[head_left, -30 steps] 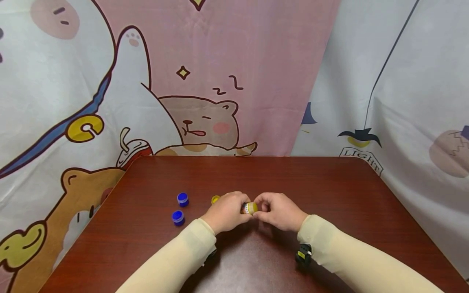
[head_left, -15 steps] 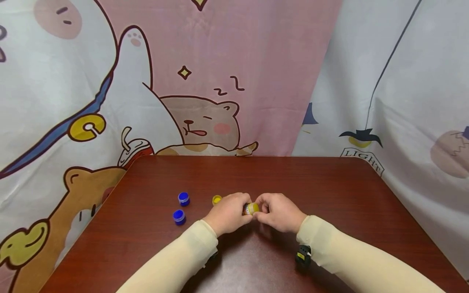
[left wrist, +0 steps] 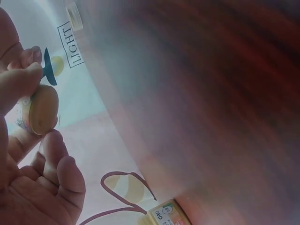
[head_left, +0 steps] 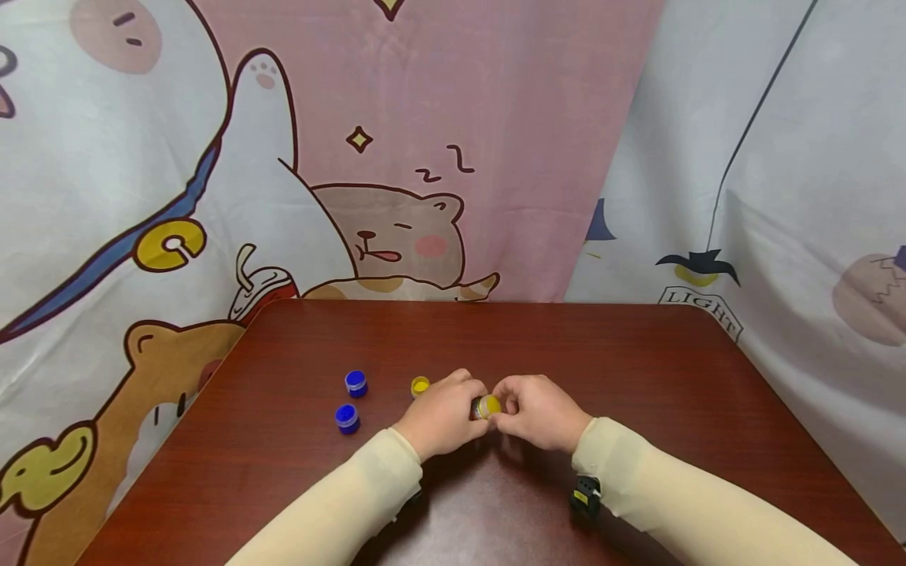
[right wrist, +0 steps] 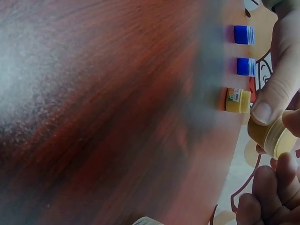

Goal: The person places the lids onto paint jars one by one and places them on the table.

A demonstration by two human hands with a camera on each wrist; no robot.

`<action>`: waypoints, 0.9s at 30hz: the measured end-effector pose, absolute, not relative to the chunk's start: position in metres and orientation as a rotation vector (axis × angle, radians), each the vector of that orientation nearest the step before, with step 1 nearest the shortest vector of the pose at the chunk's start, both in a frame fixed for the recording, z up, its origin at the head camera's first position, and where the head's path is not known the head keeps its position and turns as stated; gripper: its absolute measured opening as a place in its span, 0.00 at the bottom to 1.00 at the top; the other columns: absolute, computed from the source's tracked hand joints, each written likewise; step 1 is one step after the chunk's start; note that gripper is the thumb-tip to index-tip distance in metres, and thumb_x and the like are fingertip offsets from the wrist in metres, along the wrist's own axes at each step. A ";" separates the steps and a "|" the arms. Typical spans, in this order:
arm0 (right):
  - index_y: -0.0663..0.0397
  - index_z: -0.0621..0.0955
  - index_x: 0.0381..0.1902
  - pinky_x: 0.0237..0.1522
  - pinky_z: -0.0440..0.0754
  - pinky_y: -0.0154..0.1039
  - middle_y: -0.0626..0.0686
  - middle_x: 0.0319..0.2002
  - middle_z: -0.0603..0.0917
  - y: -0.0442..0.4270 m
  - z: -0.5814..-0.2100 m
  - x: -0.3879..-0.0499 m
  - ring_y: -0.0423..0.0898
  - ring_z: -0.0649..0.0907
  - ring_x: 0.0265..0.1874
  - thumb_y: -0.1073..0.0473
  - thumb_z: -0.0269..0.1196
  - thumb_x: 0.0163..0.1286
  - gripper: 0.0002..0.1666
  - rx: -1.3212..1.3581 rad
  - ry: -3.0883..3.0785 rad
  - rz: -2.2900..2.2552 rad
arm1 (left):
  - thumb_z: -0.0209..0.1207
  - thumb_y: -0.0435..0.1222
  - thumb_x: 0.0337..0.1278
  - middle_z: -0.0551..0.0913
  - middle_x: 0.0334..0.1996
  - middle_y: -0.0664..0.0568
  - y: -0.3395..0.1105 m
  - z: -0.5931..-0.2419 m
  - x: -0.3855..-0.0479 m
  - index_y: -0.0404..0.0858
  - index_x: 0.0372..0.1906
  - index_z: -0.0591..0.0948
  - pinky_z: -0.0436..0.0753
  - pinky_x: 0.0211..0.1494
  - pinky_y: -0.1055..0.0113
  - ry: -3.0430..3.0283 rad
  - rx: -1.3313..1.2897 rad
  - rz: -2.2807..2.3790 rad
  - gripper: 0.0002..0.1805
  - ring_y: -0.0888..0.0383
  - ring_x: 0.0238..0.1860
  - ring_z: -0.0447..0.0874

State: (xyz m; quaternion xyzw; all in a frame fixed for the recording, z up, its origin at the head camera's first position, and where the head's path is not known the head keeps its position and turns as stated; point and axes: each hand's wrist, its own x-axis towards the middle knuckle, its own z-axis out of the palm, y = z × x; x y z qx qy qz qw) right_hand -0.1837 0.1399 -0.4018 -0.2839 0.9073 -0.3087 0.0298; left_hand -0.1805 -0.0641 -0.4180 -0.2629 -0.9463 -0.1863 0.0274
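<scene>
A reddish-brown, glossy wood-grain table [head_left: 602,346] stands before a pink-and-white printed fabric backdrop [head_left: 538,118] (a grey-brown cartoon bear [head_left: 403,236] dozes on it), a pale sheen [head_left: 488,503] lighting the near tabletop.

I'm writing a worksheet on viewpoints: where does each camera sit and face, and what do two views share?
Head: on the head, facing forward and down at table and cloth; left hand, right hand and sleeves show.
Left wrist: on that wrist, facing the held yellow jar, cloth beyond, image sideways; parts of both hands show.
Right wrist: on that wrist, facing the same jar, image sideways; parts of both hands show.
Shared: head and right wrist show two blue jars.
</scene>
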 end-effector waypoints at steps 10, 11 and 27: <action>0.54 0.85 0.40 0.21 0.67 0.30 0.41 0.19 0.74 0.140 -0.400 -0.184 0.33 0.70 0.17 0.59 0.74 0.62 0.10 -0.860 2.797 -0.989 | 0.72 0.48 0.62 0.80 0.42 0.57 -0.064 -0.416 -0.180 0.45 0.50 0.86 0.81 0.43 0.71 -2.914 -0.804 -0.587 0.17 0.65 0.37 0.77; 0.53 0.85 0.39 0.21 0.67 0.30 0.41 0.19 0.74 0.140 -0.400 -0.184 0.33 0.70 0.17 0.59 0.74 0.62 0.10 -0.858 2.799 -0.991 | 0.72 0.48 0.62 0.80 0.42 0.57 -0.064 -0.416 -0.180 0.45 0.50 0.86 0.81 0.44 0.71 -2.915 -0.804 -0.586 0.17 0.65 0.37 0.77; 0.54 0.86 0.43 0.21 0.69 0.30 0.41 0.20 0.75 0.141 -0.400 -0.183 0.34 0.71 0.17 0.56 0.74 0.66 0.12 -0.833 2.760 -1.058 | 0.72 0.47 0.62 0.76 0.38 0.58 -0.065 -0.414 -0.177 0.44 0.50 0.86 0.78 0.39 0.73 -2.921 -0.782 -0.641 0.16 0.65 0.34 0.75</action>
